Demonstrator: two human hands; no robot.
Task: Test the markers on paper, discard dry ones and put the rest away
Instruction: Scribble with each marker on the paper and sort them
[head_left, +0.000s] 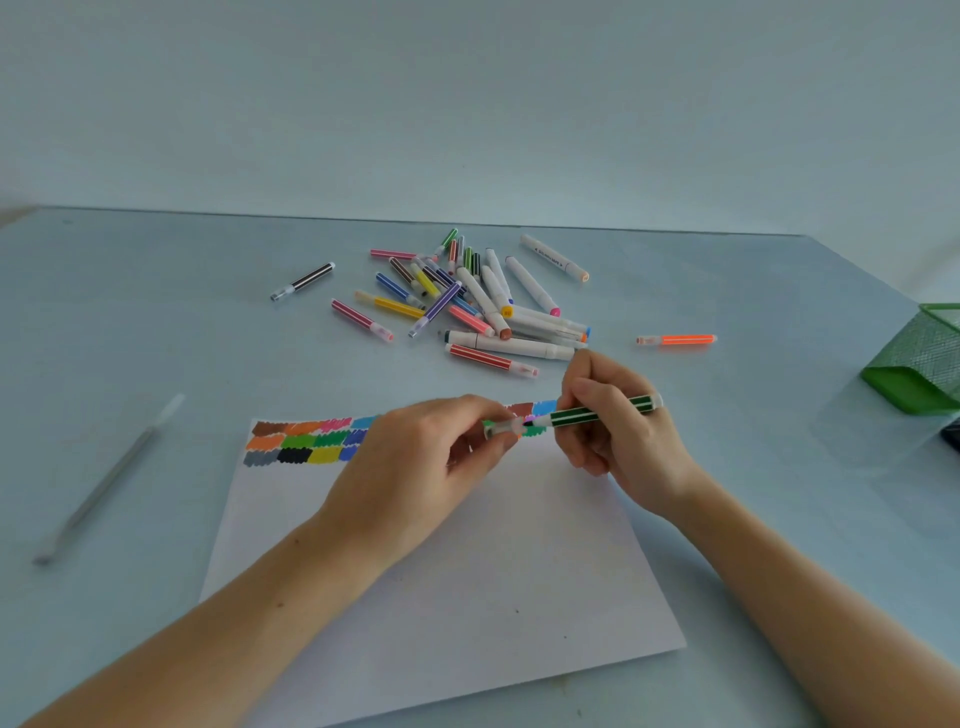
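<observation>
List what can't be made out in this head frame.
- Colour swatches on the paper: the middle of the rows is hidden behind the left hand.
- Cap on the green marker in the right hand: blurred, going on or off unclear.
- Green mesh holder: cut off by the right edge, contents unseen.
- Pen at left: blurred.

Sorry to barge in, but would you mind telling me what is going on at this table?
A person is testing markers. The right hand holds a dark green striped marker while the left hand pinches its clear cap at the tip, above a sheet of paper with rows of colour swatches. A pile of markers lies behind, and a green mesh holder stands at right.
</observation>
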